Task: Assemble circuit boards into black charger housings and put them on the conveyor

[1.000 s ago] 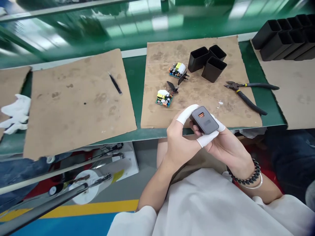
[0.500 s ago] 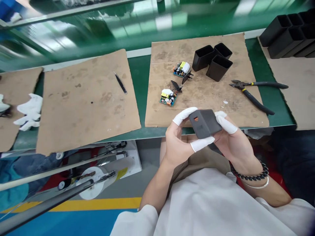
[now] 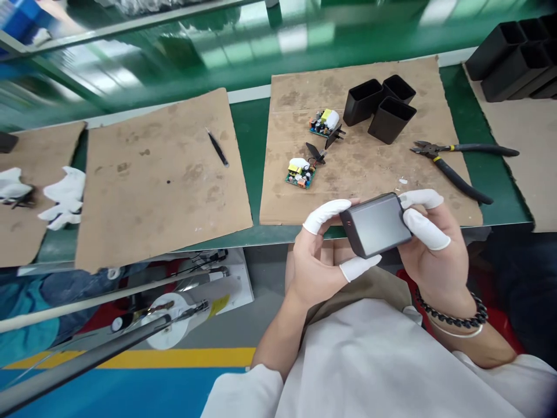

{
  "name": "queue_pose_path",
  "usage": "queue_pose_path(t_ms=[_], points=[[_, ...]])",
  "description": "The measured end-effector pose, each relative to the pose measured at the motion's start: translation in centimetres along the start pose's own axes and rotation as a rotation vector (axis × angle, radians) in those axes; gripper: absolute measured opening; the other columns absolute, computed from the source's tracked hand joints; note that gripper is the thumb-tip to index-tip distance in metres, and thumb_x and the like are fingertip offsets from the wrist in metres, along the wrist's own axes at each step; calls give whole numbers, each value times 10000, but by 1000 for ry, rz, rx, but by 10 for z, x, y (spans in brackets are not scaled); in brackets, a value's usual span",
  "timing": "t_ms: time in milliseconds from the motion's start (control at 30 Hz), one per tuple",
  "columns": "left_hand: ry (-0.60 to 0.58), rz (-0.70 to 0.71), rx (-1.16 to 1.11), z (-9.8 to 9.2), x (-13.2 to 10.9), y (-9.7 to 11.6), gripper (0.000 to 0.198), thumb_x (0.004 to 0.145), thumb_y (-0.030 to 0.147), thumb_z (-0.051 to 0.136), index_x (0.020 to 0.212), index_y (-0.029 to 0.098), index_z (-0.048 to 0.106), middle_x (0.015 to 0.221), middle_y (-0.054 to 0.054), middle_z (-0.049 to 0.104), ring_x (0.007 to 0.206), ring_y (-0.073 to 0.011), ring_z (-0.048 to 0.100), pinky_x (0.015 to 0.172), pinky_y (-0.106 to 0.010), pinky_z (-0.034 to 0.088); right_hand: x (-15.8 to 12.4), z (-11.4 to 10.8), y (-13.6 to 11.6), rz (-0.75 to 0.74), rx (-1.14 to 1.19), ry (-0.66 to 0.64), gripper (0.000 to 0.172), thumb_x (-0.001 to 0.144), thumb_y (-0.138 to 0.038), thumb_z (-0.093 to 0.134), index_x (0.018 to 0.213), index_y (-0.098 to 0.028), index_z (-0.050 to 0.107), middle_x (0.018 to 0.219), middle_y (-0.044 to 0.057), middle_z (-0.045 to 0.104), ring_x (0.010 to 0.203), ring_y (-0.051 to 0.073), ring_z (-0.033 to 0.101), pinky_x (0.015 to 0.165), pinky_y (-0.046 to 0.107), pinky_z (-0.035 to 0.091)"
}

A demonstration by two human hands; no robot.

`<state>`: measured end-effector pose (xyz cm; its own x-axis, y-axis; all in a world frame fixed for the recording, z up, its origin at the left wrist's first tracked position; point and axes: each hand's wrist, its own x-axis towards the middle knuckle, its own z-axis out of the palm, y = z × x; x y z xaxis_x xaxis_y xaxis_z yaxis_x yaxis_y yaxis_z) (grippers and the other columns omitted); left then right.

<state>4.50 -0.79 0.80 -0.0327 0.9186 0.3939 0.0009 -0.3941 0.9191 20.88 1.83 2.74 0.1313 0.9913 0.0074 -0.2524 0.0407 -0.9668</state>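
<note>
A dark grey charger block (image 3: 376,224) is held between both my hands just in front of the bench edge. My left hand (image 3: 319,255) pinches its left end with finger-cotted thumb and forefinger. My right hand (image 3: 429,244) wraps its right end, cotted fingers over the top. A broad flat side of the block faces me. On the cardboard sheet (image 3: 369,174) beyond lie two green circuit boards (image 3: 300,172) (image 3: 324,122) with black plug parts (image 3: 315,152) and three empty black housings (image 3: 380,107).
Black-handled cutters (image 3: 456,162) lie at the right of the sheet. Tweezers (image 3: 217,147) rest on a second cardboard sheet (image 3: 161,180) to the left. White gloves (image 3: 63,197) lie far left. More black housings (image 3: 513,55) are stacked at the back right.
Both hands have turned the charger block: its orange-port end, earlier facing me, now points left and a flat side shows. The view has shifted slightly.
</note>
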Motion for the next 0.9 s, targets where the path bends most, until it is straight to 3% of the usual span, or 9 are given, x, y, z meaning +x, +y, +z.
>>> queue_pose_path(t_ms=[133,267,433,633,767,833,900], points=[[-1,103,377,1,-1,-10,599,841,152,793,1402,237,600,1360,-104,731,1303,-271,697,1202,-468,517,-9,-2,7,-458,-430,24,267,812,-150,835,1044,-279,806,1005,12,833,888,184,791,787,292,659],[74,189,530,9,-2,-24,576,830,113,745,1378,211,593,1307,-120,765,1266,-262,724,1207,-493,503,-16,-4,5,-761,-728,-64,406,835,-66,786,1151,-321,814,1052,27,847,879,206,811,782,317,676],[97,186,476,16,-7,-32,593,848,171,766,1403,227,564,1351,-127,752,1260,-259,733,1246,-511,454,-22,-2,-1,-563,-763,-88,334,859,-170,816,1129,-366,824,1128,53,832,978,269,808,875,405,680],[93,160,537,16,-6,-37,617,860,115,696,1443,230,531,1356,-118,753,1305,-276,714,1316,-546,315,-11,4,13,-518,-746,-142,213,860,-258,826,1069,-286,799,1093,82,821,928,256,798,806,398,671],[49,89,616,0,-1,-29,572,850,229,799,1381,231,586,1342,-121,754,1380,-312,656,1332,-578,219,3,-2,6,-582,-778,-210,244,872,-227,795,1103,-305,794,1102,57,832,967,268,802,849,406,663],[88,57,676,-13,-2,-23,554,838,311,848,1337,235,620,1344,-127,742,1388,-328,641,1332,-596,173,11,-10,2,-602,-825,-143,253,856,-246,813,1093,-331,797,1168,54,822,1059,292,786,956,437,640],[189,71,723,-21,-5,-19,566,830,343,863,1334,237,628,1342,-132,728,1341,-325,662,1318,-602,191,20,-18,4,-571,-879,-67,218,848,-296,814,1063,-320,802,1147,68,823,1045,309,781,972,464,629]])
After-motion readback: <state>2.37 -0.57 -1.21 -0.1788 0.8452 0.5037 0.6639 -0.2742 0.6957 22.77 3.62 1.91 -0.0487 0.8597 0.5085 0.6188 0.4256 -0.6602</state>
